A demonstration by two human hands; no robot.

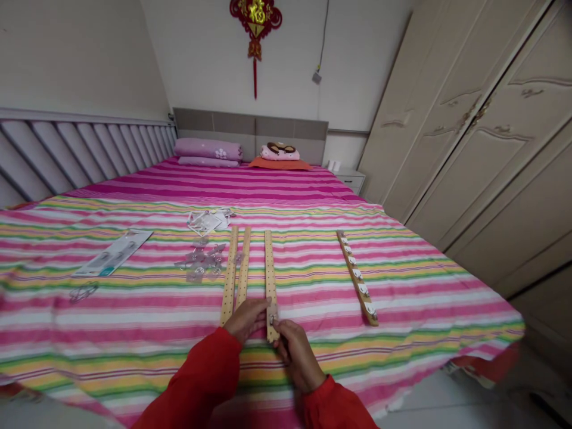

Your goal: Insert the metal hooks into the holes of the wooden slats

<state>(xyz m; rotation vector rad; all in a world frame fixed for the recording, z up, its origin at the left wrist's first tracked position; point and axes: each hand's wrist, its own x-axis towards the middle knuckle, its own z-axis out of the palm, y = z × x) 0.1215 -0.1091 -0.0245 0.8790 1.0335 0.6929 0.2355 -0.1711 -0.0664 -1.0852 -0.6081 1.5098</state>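
Note:
A light wooden-coloured perforated strip (269, 268) lies lengthwise on the striped sheet, its near end between my hands. A clear adhesive hook (272, 316) with a small metal part sits on that near end. My left hand (247, 320) is closed at the strip's left edge, fingertips beside the clear square. From the right, my right hand (295, 353) pinches the near end, thumb by the hook and other fingers partly hidden beneath. Two more perforated strips (230, 274) lie just left, with a clear piece (239, 258) on the right one.
Several clear hooks (201, 260) are scattered left of the strips, with crumpled packaging (210, 220) behind. Farther left lie a blister pack (114, 253) and a wire-like item (84, 291). At right rests a strip carrying several white round pieces (357, 274). A wardrobe (473, 131) borders the bed.

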